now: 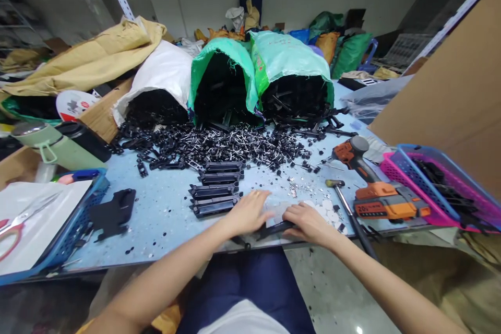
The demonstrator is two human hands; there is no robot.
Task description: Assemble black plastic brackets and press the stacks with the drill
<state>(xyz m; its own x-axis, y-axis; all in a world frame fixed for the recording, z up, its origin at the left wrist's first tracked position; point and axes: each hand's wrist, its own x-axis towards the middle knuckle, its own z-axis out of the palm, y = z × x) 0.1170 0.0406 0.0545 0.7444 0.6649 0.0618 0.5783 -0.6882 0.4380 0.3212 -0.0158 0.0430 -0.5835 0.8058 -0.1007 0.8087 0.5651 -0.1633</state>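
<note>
At the table's front edge, my right hand has its fingers curled over a long black plastic part. Just left of it is my left hand, slightly blurred, thumb and fingers apart, near the same part's left end. Between the hands lies a pale, translucent piece, partly covered. White discs are scattered beside my right hand. A stack of long black plastic parts lies beyond my left hand. The undersides of both hands are hidden.
A heap of small black parts and metal pins spreads before open sacks. On the right are a hammer, an orange cordless driver and baskets. A flat black plate and scissors lie left.
</note>
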